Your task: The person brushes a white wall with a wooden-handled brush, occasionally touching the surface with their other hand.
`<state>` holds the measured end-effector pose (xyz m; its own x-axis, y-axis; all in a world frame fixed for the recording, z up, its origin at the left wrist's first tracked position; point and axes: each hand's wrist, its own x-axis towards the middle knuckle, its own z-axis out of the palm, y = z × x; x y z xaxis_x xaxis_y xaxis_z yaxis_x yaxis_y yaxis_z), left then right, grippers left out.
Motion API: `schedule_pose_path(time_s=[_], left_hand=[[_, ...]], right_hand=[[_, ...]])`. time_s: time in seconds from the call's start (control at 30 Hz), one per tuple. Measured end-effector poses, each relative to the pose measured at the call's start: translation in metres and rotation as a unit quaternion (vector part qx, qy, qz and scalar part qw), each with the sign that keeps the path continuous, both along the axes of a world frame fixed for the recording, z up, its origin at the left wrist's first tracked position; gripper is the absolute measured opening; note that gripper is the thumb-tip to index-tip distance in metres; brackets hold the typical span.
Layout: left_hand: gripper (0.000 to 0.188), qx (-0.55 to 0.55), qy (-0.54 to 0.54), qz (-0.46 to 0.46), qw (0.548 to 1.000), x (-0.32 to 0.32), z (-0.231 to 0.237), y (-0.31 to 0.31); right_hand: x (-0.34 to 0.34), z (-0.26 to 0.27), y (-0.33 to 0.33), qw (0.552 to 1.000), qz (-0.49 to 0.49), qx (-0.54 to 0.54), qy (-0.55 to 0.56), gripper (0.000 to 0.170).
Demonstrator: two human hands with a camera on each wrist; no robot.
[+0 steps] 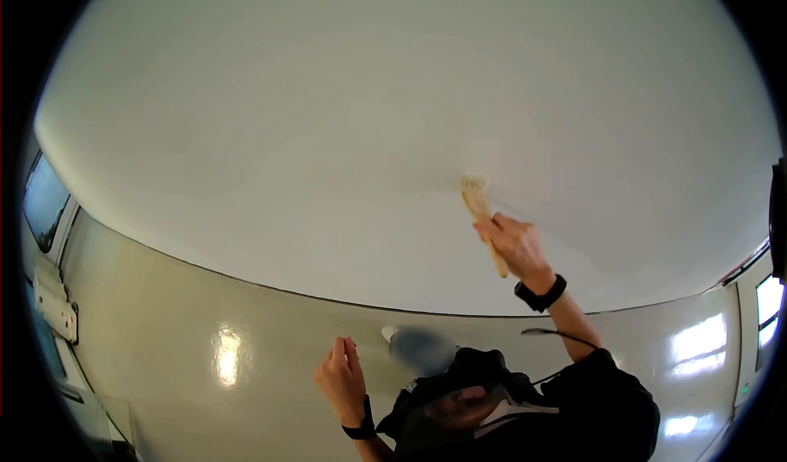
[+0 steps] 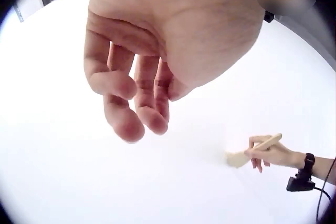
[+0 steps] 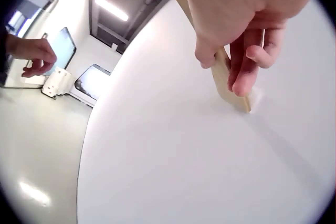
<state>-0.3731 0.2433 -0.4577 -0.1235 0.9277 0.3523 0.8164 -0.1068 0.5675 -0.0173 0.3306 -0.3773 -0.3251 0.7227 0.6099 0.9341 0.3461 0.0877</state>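
Filling most of the head view, a wide, smooth white surface [image 1: 287, 134] curves across, and a glossy pale floor [image 1: 164, 290] with bright reflections lies below it. At the left side are a dark-framed pale pane [image 1: 46, 201] and a white boxy object with small dark dots [image 1: 56, 308]; at the right side is a bright window [image 1: 769, 300]. The right wrist view shows also a long lit ceiling lamp [image 3: 111, 8]. The flat brush with pale wooden handle and light bristles [image 1: 475, 200] has its bristle end against the white surface, and the right hand [image 1: 515, 245] covers part of the handle. This hand grips the brush between thumb and fingers, with its forearm reaching up from the body; a black strap [image 1: 541, 294] is around the wrist. The left hand [image 1: 340, 380] is raised well apart from the brush, its fingers loosely bent and holding nothing. In the left wrist view, its palm hides the upper part of the scene.
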Motion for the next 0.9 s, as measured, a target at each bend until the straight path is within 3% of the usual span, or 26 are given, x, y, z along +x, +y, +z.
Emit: schedule_pose_path(time_s=[0.07, 0.13, 0.2, 0.27, 0.4, 0.5, 0.67, 0.83, 0.9], left_hand=[[0.027, -0.004, 0.014, 0.008, 1.000, 0.010, 0.004, 0.004], [0.025, 0.009, 0.004, 0.011, 1.000, -0.002, 0.012, 0.016], [0.024, 0.024, -0.006, 0.007, 1.000, -0.017, 0.019, 0.031], [0.025, 0.039, -0.018, -0.006, 0.999, -0.032, 0.028, 0.042], [0.025, 0.060, 0.023, -0.045, 0.997, -0.075, 0.036, 0.070], [0.025, 0.058, 0.013, -0.072, 0.996, -0.094, 0.064, 0.081], [0.022, 0.085, -0.018, -0.092, 0.992, -0.111, 0.098, 0.098], [0.017, 0.070, -0.021, -0.066, 0.995, -0.114, 0.128, 0.129], [0.014, 0.073, -0.017, -0.074, 0.994, -0.108, 0.146, 0.142]], right_hand=[[0.009, -0.027, -0.004, 0.996, -0.004, -0.087, 0.032, 0.008], [-0.001, -0.040, -0.001, 0.987, 0.001, -0.148, 0.059, 0.019], [-0.010, -0.029, 0.002, 0.992, 0.045, -0.085, 0.081, 0.015], [-0.028, 0.026, -0.011, 0.991, 0.079, -0.004, 0.112, 0.017], [-0.059, 0.103, -0.007, 0.964, 0.030, 0.250, 0.081, 0.037], [-0.070, 0.124, 0.004, 0.955, -0.011, 0.281, 0.097, 0.035], [-0.082, 0.103, -0.017, 0.956, -0.075, 0.241, 0.147, 0.030], [-0.090, 0.066, -0.028, 0.951, -0.102, 0.110, 0.272, 0.021], [-0.087, 0.068, -0.030, 0.917, -0.096, -0.011, 0.388, 0.017]])
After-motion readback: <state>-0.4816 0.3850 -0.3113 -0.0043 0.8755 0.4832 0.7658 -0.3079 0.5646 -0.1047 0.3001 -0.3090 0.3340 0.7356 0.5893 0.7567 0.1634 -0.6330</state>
